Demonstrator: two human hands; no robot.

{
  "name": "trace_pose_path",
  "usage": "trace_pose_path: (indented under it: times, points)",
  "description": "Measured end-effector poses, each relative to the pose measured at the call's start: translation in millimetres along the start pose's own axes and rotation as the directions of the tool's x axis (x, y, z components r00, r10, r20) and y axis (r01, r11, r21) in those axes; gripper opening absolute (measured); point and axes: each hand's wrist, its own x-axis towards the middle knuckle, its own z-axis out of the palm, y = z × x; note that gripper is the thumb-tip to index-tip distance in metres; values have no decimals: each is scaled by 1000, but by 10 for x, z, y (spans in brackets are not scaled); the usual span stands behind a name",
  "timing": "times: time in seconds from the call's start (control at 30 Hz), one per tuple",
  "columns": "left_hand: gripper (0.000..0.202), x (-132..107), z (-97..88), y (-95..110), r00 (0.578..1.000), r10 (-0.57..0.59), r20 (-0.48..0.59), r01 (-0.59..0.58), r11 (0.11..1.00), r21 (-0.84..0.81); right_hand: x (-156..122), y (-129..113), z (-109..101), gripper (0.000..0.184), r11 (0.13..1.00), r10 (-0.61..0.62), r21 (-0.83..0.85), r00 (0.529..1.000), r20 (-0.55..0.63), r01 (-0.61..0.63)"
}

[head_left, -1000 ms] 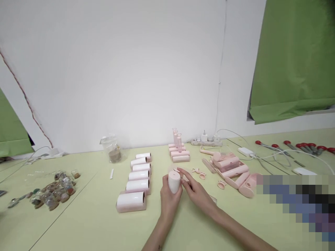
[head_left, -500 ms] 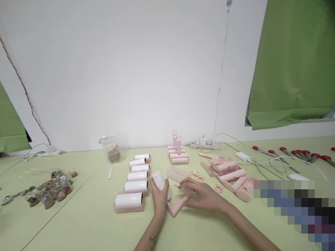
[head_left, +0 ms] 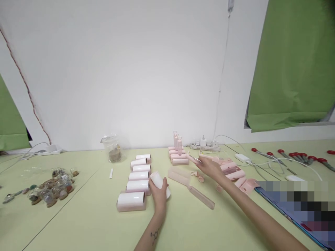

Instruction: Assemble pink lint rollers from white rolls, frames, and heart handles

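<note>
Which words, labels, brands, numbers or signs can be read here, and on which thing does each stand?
None can be read.
Tattoo on the left forearm: a line figure, no legible letters.
White roll in the left hand: no print visible.
Pixelated patch, right: unreadable.

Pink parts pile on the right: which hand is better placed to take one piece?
Right, probably. The right hand is at the pink parts, while the left hand holds a white roll.
</note>
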Motion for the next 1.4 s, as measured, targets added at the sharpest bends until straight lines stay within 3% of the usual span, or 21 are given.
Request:
trace_pose_path:
  times: [0.1, 0.23, 0.4, 0.5, 0.6, 0.87, 1.17, 1.4]
  points:
    - [36, 1, 13, -9, 999, 23, 39, -23, 1000, 8, 156, 94, 66, 22, 998, 46, -46, 998, 39, -44]
    - [38, -7, 16, -9, 995, 47, 85, -50, 998, 43, 87, 19, 92, 21, 1000, 10, 10, 1000, 15, -10]
    - [35, -37, -24, 59, 986, 109, 125, -127, 982, 141, -299, -348, 54, 29, 960, -199, 198, 980, -8, 197]
    - [34, -49, -62, 113, 969, 173, 177, -212, 949, 234, -534, -527, 78, 28, 873, -383, 332, 924, 7, 359]
    - [37, -55, -83, 136, 951, 213, 223, -279, 904, 325, -650, -595, 114, 29, 808, -457, 398, 888, -40, 434]
    - [38, -52, -70, 73, 934, 228, 275, -322, 870, 373, -656, -556, 113, 31, 832, -404, 400, 914, -37, 384]
    - [43, -55, -73, 100, 944, 192, 267, -291, 866, 407, -652, -537, 193, 32, 807, -357, 498, 934, -14, 317]
    - [41, 54, 40, 195, 933, 137, 334, -326, 717, 616, -555, -459, 186, 33, 890, -228, 405, 974, -5, 210]
